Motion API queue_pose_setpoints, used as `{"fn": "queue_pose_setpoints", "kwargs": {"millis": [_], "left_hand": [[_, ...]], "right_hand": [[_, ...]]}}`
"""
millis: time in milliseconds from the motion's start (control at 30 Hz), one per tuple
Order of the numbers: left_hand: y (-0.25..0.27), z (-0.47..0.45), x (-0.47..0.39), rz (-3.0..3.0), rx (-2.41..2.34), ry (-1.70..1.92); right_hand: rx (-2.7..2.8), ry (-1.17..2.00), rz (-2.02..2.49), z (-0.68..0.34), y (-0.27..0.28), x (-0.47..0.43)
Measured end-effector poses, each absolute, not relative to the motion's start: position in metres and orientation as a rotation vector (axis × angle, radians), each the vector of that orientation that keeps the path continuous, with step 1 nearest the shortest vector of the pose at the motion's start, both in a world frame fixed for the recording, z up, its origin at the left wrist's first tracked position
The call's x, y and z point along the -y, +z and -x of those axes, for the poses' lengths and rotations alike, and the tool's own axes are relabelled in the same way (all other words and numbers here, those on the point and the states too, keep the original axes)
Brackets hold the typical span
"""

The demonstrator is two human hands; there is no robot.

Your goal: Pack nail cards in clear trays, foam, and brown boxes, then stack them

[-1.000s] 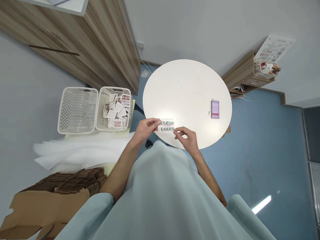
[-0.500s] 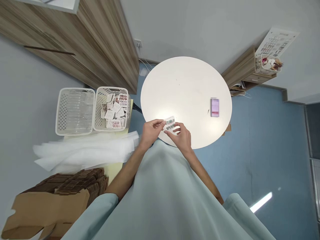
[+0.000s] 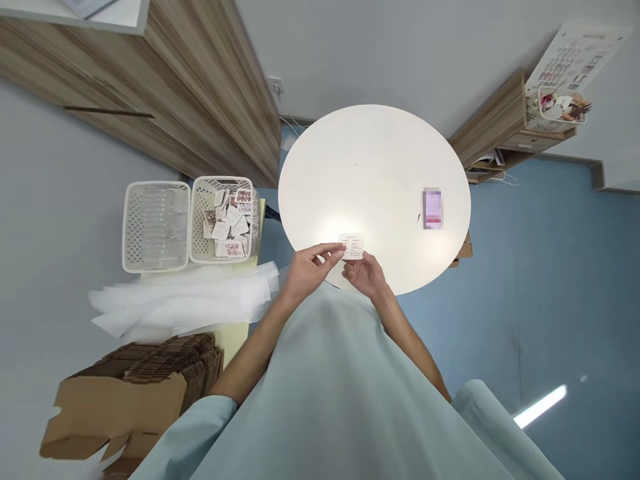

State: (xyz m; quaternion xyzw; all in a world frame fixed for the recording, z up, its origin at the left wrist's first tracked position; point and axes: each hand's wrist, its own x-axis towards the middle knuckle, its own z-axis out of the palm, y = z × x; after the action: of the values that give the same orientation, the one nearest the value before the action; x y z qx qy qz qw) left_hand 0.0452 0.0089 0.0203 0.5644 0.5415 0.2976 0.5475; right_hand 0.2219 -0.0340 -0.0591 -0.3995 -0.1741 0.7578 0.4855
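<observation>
My left hand (image 3: 309, 269) and my right hand (image 3: 367, 274) both pinch a small blister pack (image 3: 351, 245) over the near edge of the round white table (image 3: 373, 167). The pack shows its pale printed back to the camera, and its pills are hidden. My left thumb and forefinger hold its left edge; my right fingers hold its lower right corner. A small purple and pink box (image 3: 432, 209) lies on the table to the right, away from both hands.
Two white mesh baskets stand at the left: one (image 3: 156, 227) with clear items, the other (image 3: 226, 217) with several blister packs. White sheets (image 3: 185, 303) and flattened cardboard boxes (image 3: 135, 383) lie nearer. A wooden cabinet (image 3: 165, 87) and a shelf (image 3: 505, 133) flank the table.
The blister pack was turned over: its green pills faced up a second ago, now its printed back shows. Both hands drew closer together around it.
</observation>
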Motion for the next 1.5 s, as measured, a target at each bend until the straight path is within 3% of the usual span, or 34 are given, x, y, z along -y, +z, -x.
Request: {"fn": "queue_pose_setpoints", "kwargs": {"millis": [267,600,800,1067,1500], "left_hand": [[0.013,-0.071,-0.002,-1.420,-1.379,0.536],[-0.028,-0.085,0.004,-1.041,-1.470,0.650],[-0.040,-0.057,0.005,-0.828,-1.472,0.611],[-0.062,-0.016,0.001,-0.940,-1.495,0.615],[-0.096,0.110,-0.020,-1.078,-1.455,0.567]], "right_hand": [[0.668,1.750,1.129,-0.243,-0.060,0.040],[1.238,1.321,1.543,-0.258,-0.071,0.046],[1.824,0.957,1.413,-0.257,-0.070,0.037],[2.140,0.978,1.325,-0.212,-0.080,0.011],[2.199,0.962,1.710,-0.144,-0.167,-0.004]]}}
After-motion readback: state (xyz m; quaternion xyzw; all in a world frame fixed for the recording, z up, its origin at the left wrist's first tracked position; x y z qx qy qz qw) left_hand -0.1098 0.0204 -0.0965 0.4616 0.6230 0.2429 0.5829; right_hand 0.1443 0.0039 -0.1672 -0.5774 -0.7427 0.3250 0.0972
